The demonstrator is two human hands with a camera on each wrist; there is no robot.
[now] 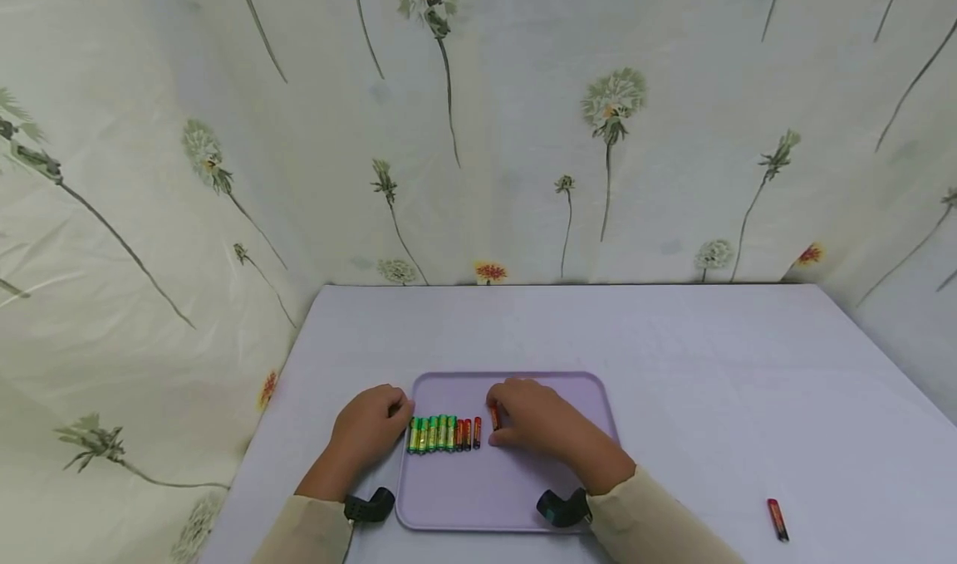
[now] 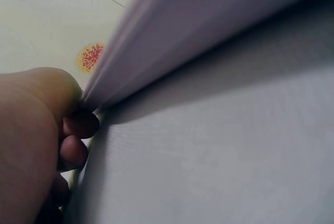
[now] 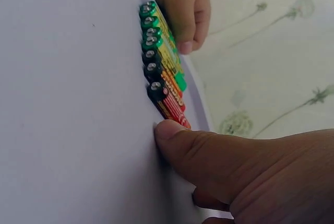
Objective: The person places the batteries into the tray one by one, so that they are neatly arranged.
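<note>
A lilac tray [image 1: 478, 497] lies on the table, with a row of batteries standing side by side at its left. Several are green-and-yellow batteries [image 1: 432, 434]; right of them are three red-and-black batteries [image 1: 468, 434]. My right hand [image 1: 542, 421] is over the tray, pinching another red battery [image 1: 494, 417] between thumb and fingers, a short gap right of the row. At the tray's left rim [image 2: 112, 72], my left hand [image 1: 371, 427] grips the edge with thumb and curled fingers. In the right wrist view, the thumb [image 3: 193, 143] hides the held battery.
One more red battery [image 1: 777, 520] lies apart on the white table [image 1: 695, 398], to the right of the tray. A flower-printed cloth [image 1: 516, 132] hangs behind the table and along its left side. Dark wrist cameras [image 1: 564, 507] sit at both cuffs.
</note>
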